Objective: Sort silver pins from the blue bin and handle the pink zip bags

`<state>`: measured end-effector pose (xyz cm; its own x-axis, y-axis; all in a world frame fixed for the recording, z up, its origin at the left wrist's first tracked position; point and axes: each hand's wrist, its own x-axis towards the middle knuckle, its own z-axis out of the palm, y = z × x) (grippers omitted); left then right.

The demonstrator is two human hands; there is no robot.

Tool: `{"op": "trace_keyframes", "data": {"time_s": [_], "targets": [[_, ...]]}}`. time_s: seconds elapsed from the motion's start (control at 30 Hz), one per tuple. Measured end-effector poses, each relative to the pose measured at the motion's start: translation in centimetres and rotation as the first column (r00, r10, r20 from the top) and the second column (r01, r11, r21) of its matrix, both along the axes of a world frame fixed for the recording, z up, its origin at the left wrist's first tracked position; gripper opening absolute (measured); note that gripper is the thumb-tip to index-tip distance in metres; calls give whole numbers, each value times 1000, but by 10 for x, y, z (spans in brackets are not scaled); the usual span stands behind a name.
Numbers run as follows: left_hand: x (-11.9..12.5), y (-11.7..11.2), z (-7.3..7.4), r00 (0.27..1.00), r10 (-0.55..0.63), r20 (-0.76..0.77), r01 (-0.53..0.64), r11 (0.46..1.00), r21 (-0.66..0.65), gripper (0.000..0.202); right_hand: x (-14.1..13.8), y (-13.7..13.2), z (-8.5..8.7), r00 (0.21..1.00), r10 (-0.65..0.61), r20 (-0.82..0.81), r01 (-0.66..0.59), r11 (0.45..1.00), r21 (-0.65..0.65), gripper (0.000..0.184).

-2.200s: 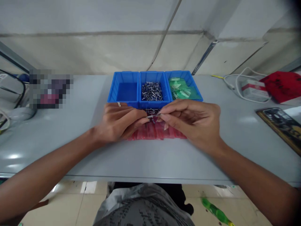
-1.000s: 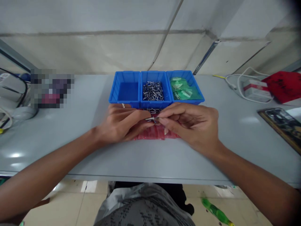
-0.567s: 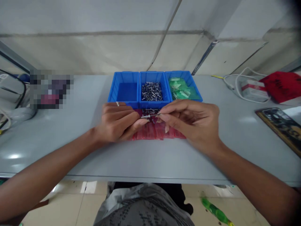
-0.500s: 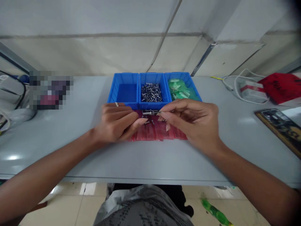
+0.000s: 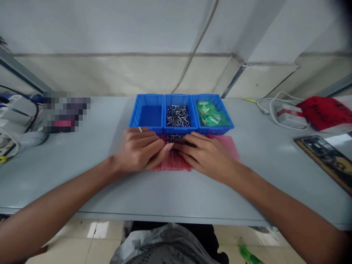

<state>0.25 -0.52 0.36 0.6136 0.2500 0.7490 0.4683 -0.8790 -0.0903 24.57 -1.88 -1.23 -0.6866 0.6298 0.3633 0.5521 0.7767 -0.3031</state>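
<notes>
My left hand (image 5: 140,150) and my right hand (image 5: 206,157) lie low on a pink plastic bag (image 5: 225,146), their fingertips almost meeting. Between them sits a small heap of metal pins (image 5: 173,138), partly hidden by my fingers. Neither hand shows a pin held in it. Just beyond stands a blue three-part bin: the left compartment (image 5: 150,115) holds nothing visible, the middle one (image 5: 177,116) holds several metal pins, and the right one (image 5: 211,114) holds green packets. A ring sits on my left hand.
A white cable (image 5: 275,110), a white box (image 5: 288,115) and a red bag (image 5: 326,113) lie at the back right. A dark printed mat (image 5: 321,159) rests near the right edge. A blurred patch and a white device (image 5: 19,106) sit at the left.
The pin pinched between my fingertips no longer shows. Both hands have dropped flat onto the pink bag, and its right corner now shows spread out. The view has tilted slightly upward.
</notes>
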Motion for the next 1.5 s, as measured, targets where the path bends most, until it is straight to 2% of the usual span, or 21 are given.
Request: {"op": "trace_keyframes", "data": {"time_s": [0.07,0.17,0.27,0.33,0.43,0.53,0.63,0.7,0.93,1.03,1.13,1.5], "targets": [[0,0,0,1000,-3,-2,3,1000,16,39,-1,0,-4,996,10,93,-12,1000,25,27],[0,0,1,1000,10,-26,-10,1000,29,41,-1,1,-6,997,13,80,-16,999,37,28],[0,0,1,999,17,-32,-15,999,44,43,-1,2,-4,999,2,-43,0,999,35,27],[0,0,0,1000,10,-16,-9,999,44,35,-2,1,0,983,-17,-184,23,999,32,26],[-1,1,-3,1000,10,-2,-10,999,35,8,-4,-3,10,895,-74,-441,71,997,-24,21],[-2,3,-4,999,19,-31,-18,999,33,18,-6,-9,18,767,-170,-618,46,976,-211,14],[-1,4,-3,999,7,-31,-5,999,46,13,-7,-12,22,677,-230,-699,-75,924,-376,11],[-1,4,-3,1000,5,-18,-5,999,44,9,-8,-13,22,648,-248,-721,-109,906,-409,11],[-3,3,-7,1000,27,0,-27,999,17,10,-10,-13,19,651,-322,-688,-63,879,-472,9],[-2,3,-7,1000,1,-17,-1,1000,17,16,-12,-16,18,660,-309,-684,-82,876,-475,9],[-1,3,-4,999,-45,-31,46,998,48,12,-13,-18,17,672,-285,-683,-97,881,-463,10],[-3,3,-8,999,-14,34,14,1000,-9,10,-11,-19,19,604,-328,-727,-153,847,-509,8]]}}
